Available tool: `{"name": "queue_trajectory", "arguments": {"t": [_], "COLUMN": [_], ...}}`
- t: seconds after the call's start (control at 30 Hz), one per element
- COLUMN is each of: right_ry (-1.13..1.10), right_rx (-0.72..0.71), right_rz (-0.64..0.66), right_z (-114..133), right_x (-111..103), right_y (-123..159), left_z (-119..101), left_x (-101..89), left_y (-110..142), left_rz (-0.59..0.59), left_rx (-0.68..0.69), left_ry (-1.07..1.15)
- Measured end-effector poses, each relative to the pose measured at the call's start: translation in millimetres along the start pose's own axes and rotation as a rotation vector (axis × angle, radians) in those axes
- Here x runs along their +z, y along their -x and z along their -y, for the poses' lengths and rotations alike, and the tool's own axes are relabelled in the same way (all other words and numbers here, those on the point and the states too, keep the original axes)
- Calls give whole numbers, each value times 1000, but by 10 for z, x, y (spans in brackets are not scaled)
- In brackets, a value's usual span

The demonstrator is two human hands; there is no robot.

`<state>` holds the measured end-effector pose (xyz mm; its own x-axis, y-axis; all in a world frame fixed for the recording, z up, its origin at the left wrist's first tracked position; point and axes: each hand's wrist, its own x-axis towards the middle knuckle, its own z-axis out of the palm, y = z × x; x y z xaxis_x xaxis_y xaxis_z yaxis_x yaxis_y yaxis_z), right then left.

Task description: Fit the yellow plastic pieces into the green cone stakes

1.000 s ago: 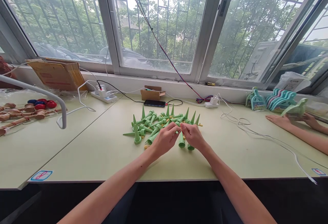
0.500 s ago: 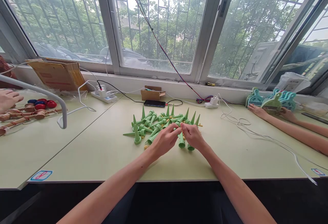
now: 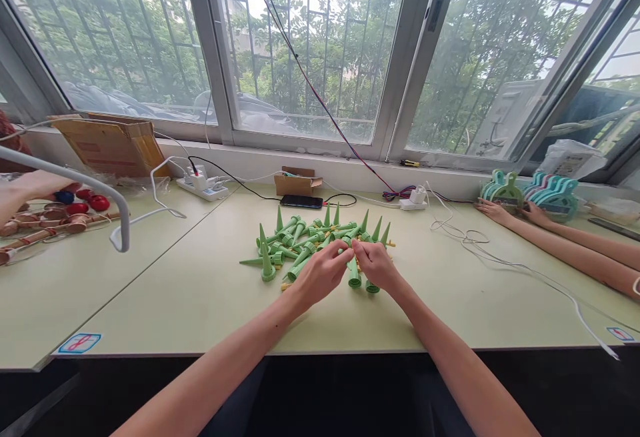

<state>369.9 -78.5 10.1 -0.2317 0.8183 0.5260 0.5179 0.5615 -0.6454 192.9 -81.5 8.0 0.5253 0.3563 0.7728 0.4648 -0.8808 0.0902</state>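
My left hand (image 3: pixel 327 269) and my right hand (image 3: pixel 377 265) meet fingertip to fingertip above the table, both closed. Pinched between them is a small green plastic part (image 3: pixel 343 250), mostly hidden by the fingers. Around and behind them spreads a pile of green plastic plant-watering spikes (image 3: pixel 306 250), some upright with points up, others lying on their sides. One spike (image 3: pixel 268 269) stands at the pile's left front. Two hollow green tubes (image 3: pixel 355 281) lie with their open ends facing me, just below my right hand. Small yellow pieces (image 3: pixel 285 286) show among the green ones.
A black phone (image 3: pixel 301 202) lies behind the pile, by a small cardboard box (image 3: pixel 299 183). Loose white cable (image 3: pixel 520 265) crosses the right side. A co-worker's hands (image 3: pixel 497 213) touch green dustpan-like items (image 3: pixel 505 190). At left, another person's hand (image 3: pixel 35 187) reaches over wooden toys (image 3: pixel 77 223).
My hands stay almost in place, with slight finger movement. The co-worker at right has moved a green item leftward to the stack. Another person's hand has come in at the left.
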Motion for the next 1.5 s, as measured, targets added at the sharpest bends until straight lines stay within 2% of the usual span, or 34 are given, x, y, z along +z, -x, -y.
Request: {"name": "queue_trajectory", "arguments": {"t": [0.17,0.4,0.63,0.77,0.97,1.27,1.5], "right_ry": [-27,-49,-46,-46,-68,-141,-87], "right_rx": [10,9,20,42,0,-127,-167], "right_rz": [2,-51,-136,-152,-154,-2,-7], "right_z": [-8,-20,17,30,78,144,146], "right_x": [-2,-7,-33,-42,-59,-71,-55], "right_y": [-7,-23,-16,-6,9,63,72], "left_z": [4,-27,-5,-6,9,26,18], "left_x": [18,57,68,77,99,121,110], "left_y": [4,-43,-44,-52,-40,7,13], "left_rz": [-5,-121,-140,-153,-141,-35,-12], "left_rx": [-32,-216,-343,-351,-362,-388,-357], "left_ry": [46,233,275,282,251,169,168]}}
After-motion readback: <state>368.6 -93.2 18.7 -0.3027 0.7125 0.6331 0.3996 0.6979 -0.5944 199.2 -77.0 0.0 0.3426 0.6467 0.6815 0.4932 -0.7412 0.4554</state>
